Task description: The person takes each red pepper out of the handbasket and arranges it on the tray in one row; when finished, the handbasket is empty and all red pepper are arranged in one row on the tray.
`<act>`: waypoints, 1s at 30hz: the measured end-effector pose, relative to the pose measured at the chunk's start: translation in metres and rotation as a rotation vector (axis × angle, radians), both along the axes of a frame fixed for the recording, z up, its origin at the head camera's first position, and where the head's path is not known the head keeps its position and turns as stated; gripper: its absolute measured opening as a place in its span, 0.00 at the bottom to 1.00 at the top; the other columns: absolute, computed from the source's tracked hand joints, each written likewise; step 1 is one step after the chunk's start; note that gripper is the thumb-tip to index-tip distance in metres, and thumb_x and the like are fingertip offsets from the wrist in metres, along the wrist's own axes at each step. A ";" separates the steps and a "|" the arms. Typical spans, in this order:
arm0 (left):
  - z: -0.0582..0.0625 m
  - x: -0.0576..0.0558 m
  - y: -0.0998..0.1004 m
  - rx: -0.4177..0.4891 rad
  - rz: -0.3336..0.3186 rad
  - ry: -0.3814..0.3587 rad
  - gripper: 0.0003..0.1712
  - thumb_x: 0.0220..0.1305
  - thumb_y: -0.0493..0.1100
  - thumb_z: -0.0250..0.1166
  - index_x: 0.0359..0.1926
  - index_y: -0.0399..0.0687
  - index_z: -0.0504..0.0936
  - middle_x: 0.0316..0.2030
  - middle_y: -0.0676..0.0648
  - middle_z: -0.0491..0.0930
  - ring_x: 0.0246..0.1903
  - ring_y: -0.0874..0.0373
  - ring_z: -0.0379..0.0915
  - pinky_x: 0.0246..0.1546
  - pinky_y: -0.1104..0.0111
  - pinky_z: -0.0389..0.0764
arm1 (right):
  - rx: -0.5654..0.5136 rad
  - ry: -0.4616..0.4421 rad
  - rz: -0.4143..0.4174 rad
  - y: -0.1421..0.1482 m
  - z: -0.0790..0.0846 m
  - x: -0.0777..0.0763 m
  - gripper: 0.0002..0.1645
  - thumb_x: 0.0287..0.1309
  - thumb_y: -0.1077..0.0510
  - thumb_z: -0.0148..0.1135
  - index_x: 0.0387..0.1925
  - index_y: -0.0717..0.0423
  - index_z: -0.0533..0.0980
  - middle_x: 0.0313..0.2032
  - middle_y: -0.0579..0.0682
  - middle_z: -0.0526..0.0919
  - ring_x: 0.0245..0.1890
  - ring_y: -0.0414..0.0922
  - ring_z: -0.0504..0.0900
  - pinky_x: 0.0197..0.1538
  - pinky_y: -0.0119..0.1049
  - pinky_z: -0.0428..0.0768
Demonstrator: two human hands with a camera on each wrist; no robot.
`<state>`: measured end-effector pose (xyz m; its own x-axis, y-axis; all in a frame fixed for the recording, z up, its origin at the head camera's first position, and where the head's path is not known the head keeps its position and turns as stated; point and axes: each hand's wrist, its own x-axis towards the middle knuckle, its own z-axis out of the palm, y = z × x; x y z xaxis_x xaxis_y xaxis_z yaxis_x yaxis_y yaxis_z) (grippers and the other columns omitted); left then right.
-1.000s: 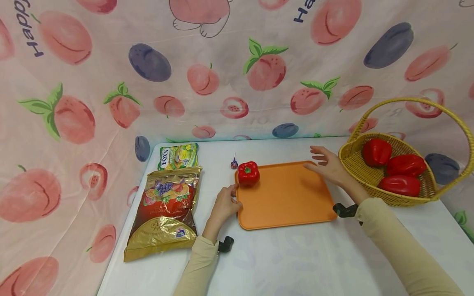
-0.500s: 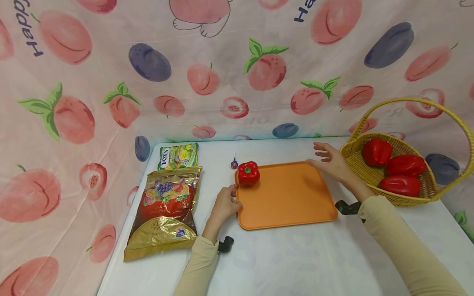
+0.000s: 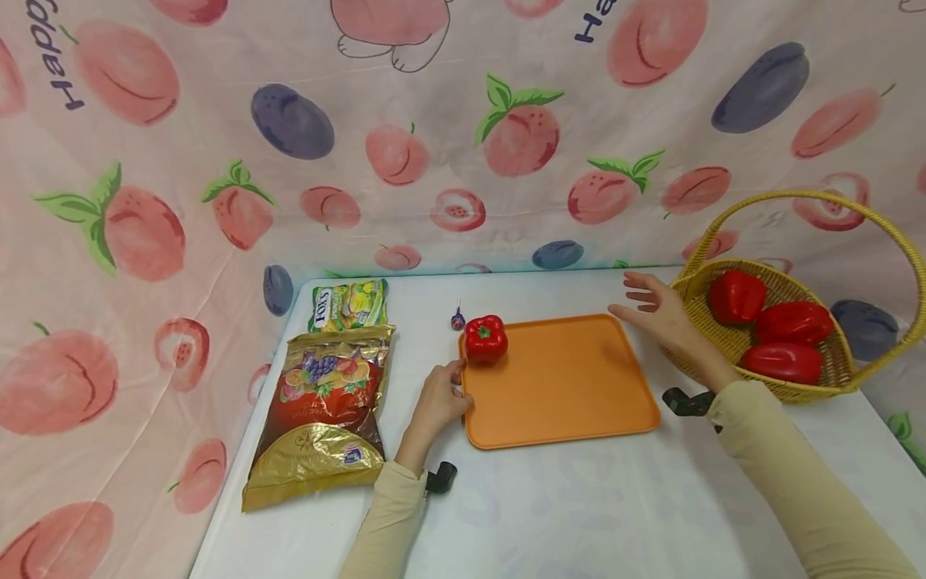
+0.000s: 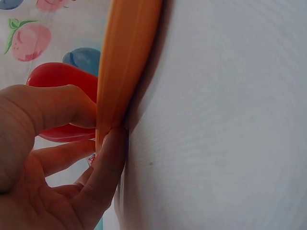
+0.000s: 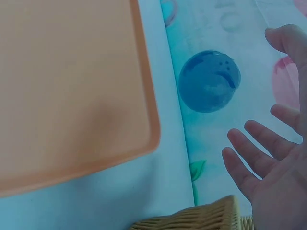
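An orange tray (image 3: 564, 394) lies on the white table. My left hand (image 3: 439, 398) pinches its left edge; in the left wrist view the thumb (image 4: 72, 103) is on the upper side and a finger (image 4: 108, 167) at the underside. One red bell pepper (image 3: 485, 339) sits in the tray's far left corner, close to that hand. Just off the far right corner, my right hand (image 3: 657, 312) hovers with its fingers spread and nothing in them. A yellow wicker basket (image 3: 687, 310) holding red bell peppers (image 3: 792, 323) is right beside it.
Left of the tray lie a large gold and red candy bag (image 3: 318, 418) and a smaller green Fox's packet (image 3: 350, 305). A lollipop (image 3: 457, 315) is behind the pepper. Fruit-print cloth (image 3: 448, 145) rises along the table's back and left edges.
My right hand has drifted rightward, away from the tray's corner and toward the basket. The left hand, tray and pepper have stayed in place.
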<state>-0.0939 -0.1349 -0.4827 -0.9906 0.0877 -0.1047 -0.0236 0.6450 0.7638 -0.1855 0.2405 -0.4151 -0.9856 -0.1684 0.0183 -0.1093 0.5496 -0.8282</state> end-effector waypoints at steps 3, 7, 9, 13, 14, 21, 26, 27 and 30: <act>0.001 0.000 0.000 0.000 0.000 -0.003 0.36 0.49 0.31 0.69 0.64 0.35 0.74 0.36 0.44 0.72 0.30 0.56 0.69 0.29 0.70 0.74 | 0.009 0.011 -0.006 0.004 0.003 0.000 0.48 0.59 0.43 0.67 0.74 0.56 0.57 0.68 0.64 0.65 0.65 0.63 0.67 0.64 0.62 0.65; 0.001 0.001 0.000 0.006 0.002 -0.011 0.36 0.50 0.31 0.69 0.64 0.36 0.73 0.36 0.43 0.72 0.30 0.56 0.69 0.29 0.69 0.74 | 0.012 0.024 -0.012 0.010 0.006 0.002 0.47 0.60 0.44 0.66 0.73 0.57 0.58 0.67 0.64 0.65 0.64 0.62 0.68 0.63 0.61 0.66; 0.001 0.001 0.000 0.007 0.002 -0.012 0.36 0.50 0.31 0.69 0.64 0.36 0.73 0.36 0.43 0.72 0.30 0.56 0.69 0.30 0.69 0.74 | 0.013 0.031 -0.020 0.013 0.008 0.003 0.46 0.60 0.44 0.66 0.73 0.57 0.59 0.67 0.63 0.66 0.63 0.61 0.69 0.62 0.61 0.67; 0.001 0.001 0.000 0.007 -0.001 -0.009 0.37 0.50 0.31 0.69 0.64 0.35 0.73 0.36 0.43 0.72 0.30 0.56 0.69 0.29 0.69 0.74 | 0.017 0.039 -0.043 0.019 0.013 0.004 0.45 0.61 0.44 0.66 0.72 0.56 0.60 0.67 0.62 0.67 0.62 0.60 0.70 0.62 0.60 0.68; 0.001 0.001 0.000 0.007 -0.001 -0.008 0.37 0.50 0.31 0.69 0.64 0.35 0.73 0.36 0.43 0.72 0.30 0.56 0.69 0.29 0.69 0.74 | 0.019 0.038 -0.048 0.021 0.014 0.005 0.45 0.61 0.44 0.65 0.72 0.56 0.60 0.67 0.62 0.67 0.62 0.60 0.70 0.62 0.59 0.68; 0.001 0.000 0.001 0.001 0.000 -0.012 0.36 0.50 0.31 0.69 0.64 0.36 0.73 0.37 0.44 0.72 0.30 0.56 0.70 0.30 0.69 0.75 | 0.043 0.024 -0.078 0.034 0.019 0.006 0.45 0.62 0.44 0.64 0.74 0.55 0.59 0.67 0.62 0.67 0.62 0.60 0.70 0.59 0.40 0.74; 0.000 0.000 0.001 0.001 0.000 -0.010 0.36 0.50 0.31 0.69 0.64 0.35 0.73 0.36 0.44 0.72 0.30 0.56 0.70 0.29 0.69 0.75 | 0.041 0.022 -0.094 0.044 0.020 0.006 0.46 0.62 0.42 0.63 0.75 0.52 0.57 0.67 0.60 0.67 0.62 0.58 0.69 0.42 0.13 0.68; -0.001 -0.001 0.001 0.001 0.001 -0.007 0.36 0.49 0.31 0.69 0.64 0.35 0.74 0.36 0.44 0.72 0.30 0.56 0.70 0.29 0.69 0.75 | 0.033 0.030 -0.095 0.046 0.020 0.006 0.46 0.62 0.42 0.63 0.75 0.52 0.57 0.67 0.60 0.67 0.61 0.57 0.70 0.42 0.12 0.69; -0.002 -0.001 0.001 0.002 0.000 -0.005 0.36 0.49 0.31 0.69 0.64 0.35 0.74 0.36 0.44 0.72 0.30 0.57 0.70 0.29 0.70 0.75 | 0.027 0.059 -0.112 0.051 0.020 0.005 0.45 0.62 0.43 0.64 0.74 0.53 0.59 0.64 0.58 0.69 0.56 0.47 0.73 0.42 0.12 0.70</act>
